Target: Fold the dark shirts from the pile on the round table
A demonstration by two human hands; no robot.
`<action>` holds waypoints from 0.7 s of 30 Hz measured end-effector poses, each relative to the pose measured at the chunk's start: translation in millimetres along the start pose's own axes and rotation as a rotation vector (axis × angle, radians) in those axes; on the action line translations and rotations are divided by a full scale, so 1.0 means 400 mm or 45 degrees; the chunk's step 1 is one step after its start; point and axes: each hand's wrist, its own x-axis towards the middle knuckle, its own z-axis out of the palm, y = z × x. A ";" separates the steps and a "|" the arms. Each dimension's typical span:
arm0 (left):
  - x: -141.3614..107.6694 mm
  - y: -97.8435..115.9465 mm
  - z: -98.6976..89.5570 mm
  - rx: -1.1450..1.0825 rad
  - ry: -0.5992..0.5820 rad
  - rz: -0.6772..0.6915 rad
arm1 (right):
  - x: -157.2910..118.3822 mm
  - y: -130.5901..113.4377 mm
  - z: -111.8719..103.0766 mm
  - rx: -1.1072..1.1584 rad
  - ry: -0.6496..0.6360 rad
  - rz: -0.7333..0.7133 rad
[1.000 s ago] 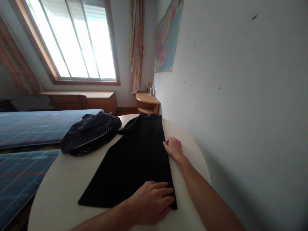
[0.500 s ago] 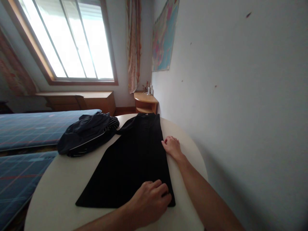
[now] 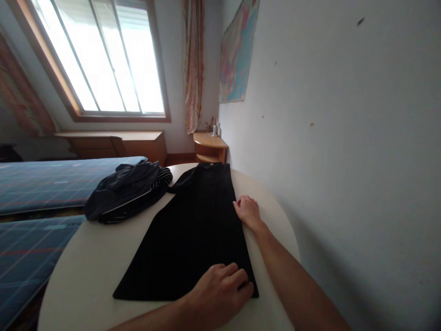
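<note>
A black garment (image 3: 196, 234) lies flat on the round, pale table (image 3: 79, 271), its narrower end away from me and its wide edge near me. My left hand (image 3: 223, 289) rests over the garment's near right corner, fingers curled and pressed together; the fingertips are partly hidden. My right hand (image 3: 247, 210) is at the garment's right edge, farther up, with its thumb and curled fingers on that edge.
A dark bundled garment with white stripes (image 3: 129, 191) sits at the table's far left. Two blue checked mattresses (image 3: 69, 181) are on the left. A wall (image 3: 344, 161) stands close on the right. Behind are a corner shelf (image 3: 210, 139) and a low wooden desk (image 3: 144, 138).
My left hand has moved slightly right and nearer, along the garment's near right corner. The whole view has shifted a little. My right hand stays at the right edge.
</note>
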 end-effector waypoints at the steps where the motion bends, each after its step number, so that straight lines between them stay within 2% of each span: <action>1: 0.002 0.001 -0.001 0.005 0.010 0.003 | 0.001 0.001 0.000 -0.005 -0.005 -0.003; 5: 0.008 0.011 0.000 0.033 0.009 0.004 | 0.007 0.003 0.001 -0.022 -0.027 0.001; 10: 0.004 0.013 -0.007 -0.006 -0.098 -0.056 | 0.008 0.006 0.002 -0.006 -0.041 0.006; 13: -0.006 -0.022 -0.026 -0.154 -0.170 -0.084 | 0.006 0.009 0.000 0.002 -0.033 0.007; 18: -0.027 -0.115 -0.070 -0.432 -0.328 -0.012 | 0.005 0.013 -0.002 -0.007 -0.052 -0.004; 21: -0.036 -0.140 -0.085 -0.520 -0.373 -0.069 | 0.006 0.015 -0.003 -0.009 -0.055 -0.012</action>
